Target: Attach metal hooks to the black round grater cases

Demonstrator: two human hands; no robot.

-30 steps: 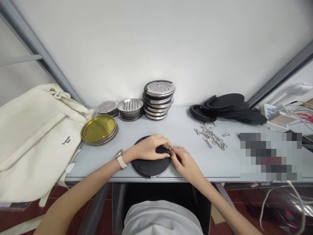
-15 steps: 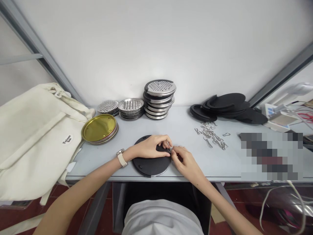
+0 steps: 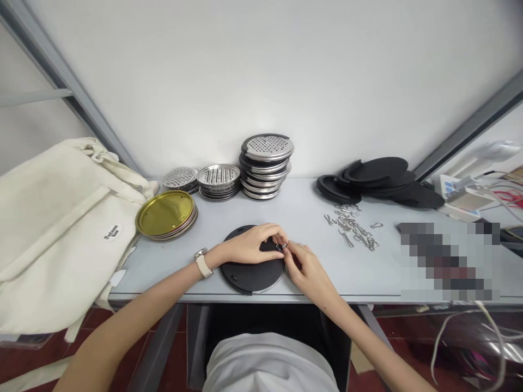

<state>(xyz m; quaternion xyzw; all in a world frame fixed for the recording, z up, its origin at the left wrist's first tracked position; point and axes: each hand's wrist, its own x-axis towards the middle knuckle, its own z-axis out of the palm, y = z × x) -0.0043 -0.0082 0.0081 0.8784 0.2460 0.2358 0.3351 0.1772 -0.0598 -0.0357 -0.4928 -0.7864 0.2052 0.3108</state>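
A: Well, status?
B: L hand (image 3: 249,245) and R hand (image 3: 308,269) pinched nearly shut on sm. metal ring (image 3: 280,246), at rim of black disc (image 3: 251,277), flat on desk (image 3: 327,277).
A: Further out?
B: Metal clips (image 3: 351,228) to R; steel graters (image 3: 265,166) stacked at back.

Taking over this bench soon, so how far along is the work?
Done: the black disc seems seated on a metal round. In hand: the left hand and right hand pinch a small metal ring at its edge. Left: stacked graters, black discs, loose metal clips.
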